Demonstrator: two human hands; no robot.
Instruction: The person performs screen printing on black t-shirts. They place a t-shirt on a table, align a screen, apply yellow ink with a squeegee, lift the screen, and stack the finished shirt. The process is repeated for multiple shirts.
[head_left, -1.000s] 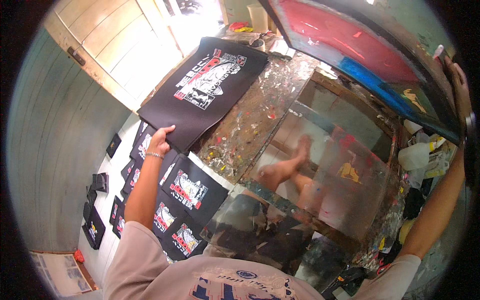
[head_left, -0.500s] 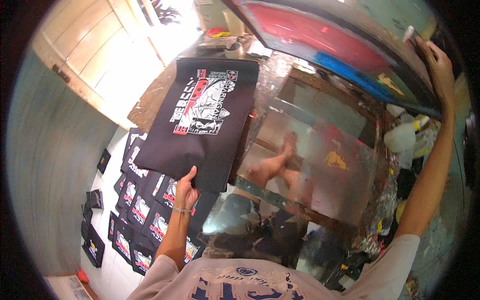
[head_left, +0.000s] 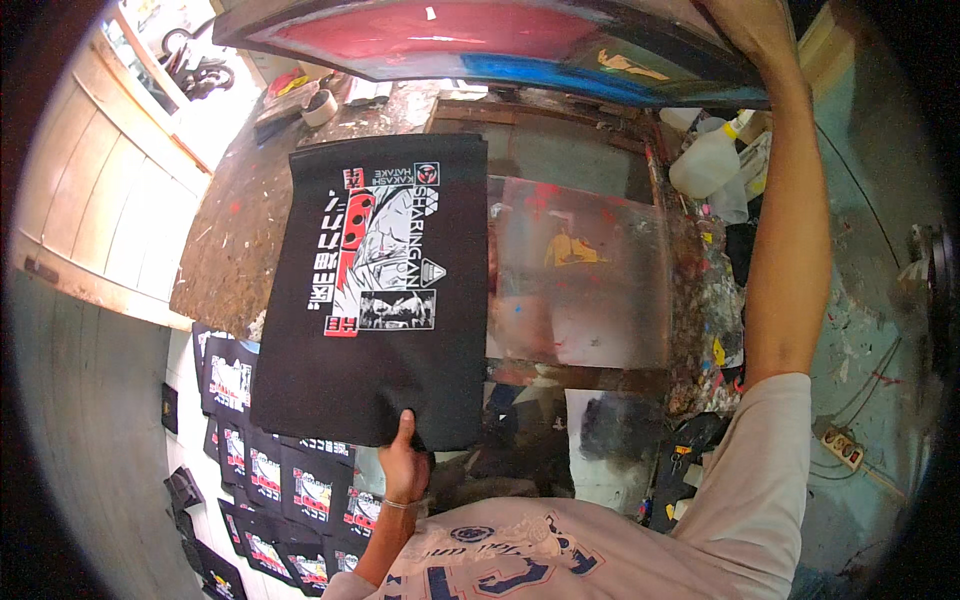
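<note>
Swung nearer, left hand (head_left: 403,462) pinches the black printed panel (head_left: 385,290); right hand's (head_left: 745,25) grip unclear on the raised screen frame (head_left: 480,40).

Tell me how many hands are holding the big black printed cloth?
1: only the left hand pinches the black printed cloth at its near edge. The right hand is up on the raised printing frame.

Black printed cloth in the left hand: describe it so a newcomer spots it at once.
Start at the paint-spattered worktable under the raised red printing screen. The black cloth hangs over the table's near edge, pinched at its bottom hem by the left hand. Unlike the similar printed cloths laid on the floor below, it is the only one lifted and held, its red-and-white picture turned sideways.
</note>
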